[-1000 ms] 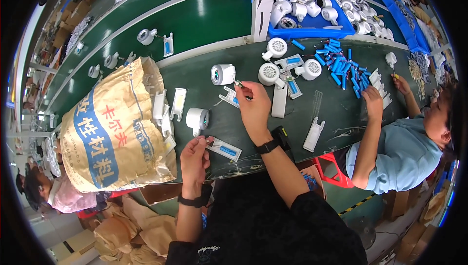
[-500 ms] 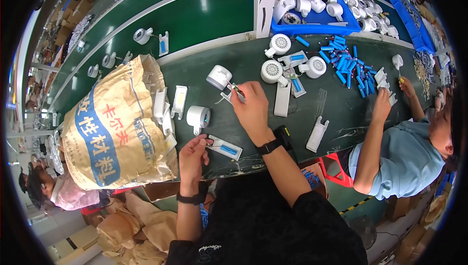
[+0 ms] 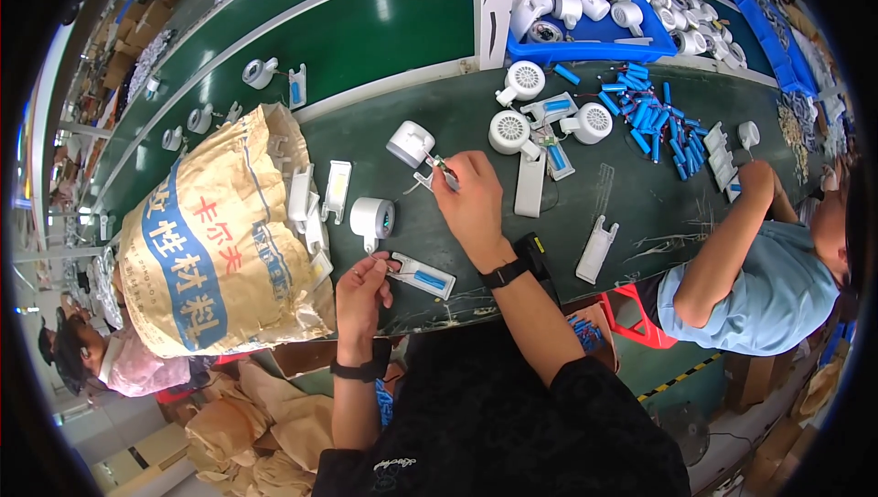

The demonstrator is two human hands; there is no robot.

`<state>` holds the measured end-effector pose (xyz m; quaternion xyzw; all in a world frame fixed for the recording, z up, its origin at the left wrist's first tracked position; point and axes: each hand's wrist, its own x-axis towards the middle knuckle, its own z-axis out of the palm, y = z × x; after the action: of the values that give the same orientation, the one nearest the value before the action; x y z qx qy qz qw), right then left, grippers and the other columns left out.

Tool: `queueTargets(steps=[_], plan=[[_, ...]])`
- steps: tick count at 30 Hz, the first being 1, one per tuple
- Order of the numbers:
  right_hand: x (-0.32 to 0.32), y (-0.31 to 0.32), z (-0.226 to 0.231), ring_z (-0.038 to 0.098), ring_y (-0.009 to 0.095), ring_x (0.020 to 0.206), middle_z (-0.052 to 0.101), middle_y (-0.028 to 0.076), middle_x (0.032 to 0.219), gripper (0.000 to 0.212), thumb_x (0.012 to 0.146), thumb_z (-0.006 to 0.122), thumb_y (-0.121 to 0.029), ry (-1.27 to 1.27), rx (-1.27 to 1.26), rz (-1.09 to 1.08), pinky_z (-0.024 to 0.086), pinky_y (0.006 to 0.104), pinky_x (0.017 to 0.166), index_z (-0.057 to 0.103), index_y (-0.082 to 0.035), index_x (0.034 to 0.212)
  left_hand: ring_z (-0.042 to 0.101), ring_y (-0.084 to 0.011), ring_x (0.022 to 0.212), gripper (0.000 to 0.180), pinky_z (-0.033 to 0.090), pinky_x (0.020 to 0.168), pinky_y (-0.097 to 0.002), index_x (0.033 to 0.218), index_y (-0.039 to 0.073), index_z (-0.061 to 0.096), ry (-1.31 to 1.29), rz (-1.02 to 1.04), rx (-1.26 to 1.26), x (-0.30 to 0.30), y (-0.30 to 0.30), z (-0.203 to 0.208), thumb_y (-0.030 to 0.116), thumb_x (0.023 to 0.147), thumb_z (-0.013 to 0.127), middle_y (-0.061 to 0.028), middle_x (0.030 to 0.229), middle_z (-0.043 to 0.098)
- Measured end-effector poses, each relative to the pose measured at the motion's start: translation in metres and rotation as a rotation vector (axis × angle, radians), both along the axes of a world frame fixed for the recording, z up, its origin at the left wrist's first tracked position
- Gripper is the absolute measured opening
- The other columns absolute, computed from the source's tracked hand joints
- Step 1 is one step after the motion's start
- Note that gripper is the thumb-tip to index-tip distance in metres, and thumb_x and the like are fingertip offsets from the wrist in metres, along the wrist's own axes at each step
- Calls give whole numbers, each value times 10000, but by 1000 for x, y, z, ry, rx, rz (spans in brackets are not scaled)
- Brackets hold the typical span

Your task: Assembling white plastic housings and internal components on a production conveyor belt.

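Observation:
My right hand (image 3: pixel 472 200) is closed in a pinch on a small greenish wired part (image 3: pixel 441 166), which looks like a circuit board. Just beyond its fingertips lies a white fan head (image 3: pixel 411 143), with a white handle shell (image 3: pixel 422 182) partly hidden by the hand. My left hand (image 3: pixel 364 291) pinches thin wires (image 3: pixel 389 260) at the end of an opened white handle shell (image 3: pixel 402 269). A blue cylindrical battery (image 3: pixel 430 280) rests inside that shell. Another white fan head (image 3: pixel 371 220) sits right above my left hand.
At left stands a large paper sack (image 3: pixel 219 232), white shells beside it. Several fan heads (image 3: pixel 514 134) and a pile of blue batteries (image 3: pixel 651 117) lie at the right. A blue bin (image 3: pixel 594 51) stands behind. A co-worker (image 3: pixel 750 268) sits at right; a conveyor belt (image 3: pixel 384 35) runs behind.
My hands have hardly moved. The co-worker's near arm has swung forward and away from the white shells. Items on the far belt have shifted slightly left.

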<state>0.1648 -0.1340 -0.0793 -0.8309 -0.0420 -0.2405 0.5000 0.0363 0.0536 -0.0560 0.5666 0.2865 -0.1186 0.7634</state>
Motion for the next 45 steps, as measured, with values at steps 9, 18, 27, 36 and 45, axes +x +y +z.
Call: queueTargets(steps=[9, 18, 27, 36, 45], plan=[[-1, -1, 2, 635, 321, 756, 621, 131, 908, 151, 813, 751, -47, 6, -19, -1, 516, 390, 632, 633, -23, 903, 493, -59, 584, 278, 432, 497, -216, 1194, -68, 590, -12, 1, 5, -1, -1, 1, 137, 1007, 593, -93, 973, 702], [-1, -1, 3, 638, 340, 795, 624, 135, 917, 152, 811, 746, -59, 25, -38, 2, 519, 407, 666, 636, -25, 910, 496, -56, 583, 279, 431, 489, -214, 1194, -65, 598, -20, -3, 9, -1, 1, -2, 144, 1009, 595, -88, 970, 703], [-6, -1, 5, 591, 355, 810, 582, 141, 875, 151, 824, 722, -51, 29, 7, 17, 487, 450, 686, 577, -22, 854, 501, -54, 584, 298, 438, 497, -210, 1208, -69, 591, -20, -5, 7, -6, -1, -4, 152, 1009, 598, -92, 968, 706], [13, 14, 11, 623, 424, 957, 634, 230, 1042, 668, 813, 774, -282, 166, -151, -3, 512, 487, 829, 496, 38, 1329, 560, -67, 597, 392, 452, 516, -211, 1017, -14, 614, -30, -46, 188, 51, -16, -5, 377, 994, 629, -81, 899, 707], [136, 65, 20, 662, 446, 953, 657, 238, 1034, 496, 799, 730, -296, 345, -137, -21, 546, 535, 797, 554, -18, 1169, 619, -136, 546, 278, 523, 473, -269, 824, -14, 697, -75, 125, 150, 231, 1, -32, 226, 954, 650, -77, 731, 690]])
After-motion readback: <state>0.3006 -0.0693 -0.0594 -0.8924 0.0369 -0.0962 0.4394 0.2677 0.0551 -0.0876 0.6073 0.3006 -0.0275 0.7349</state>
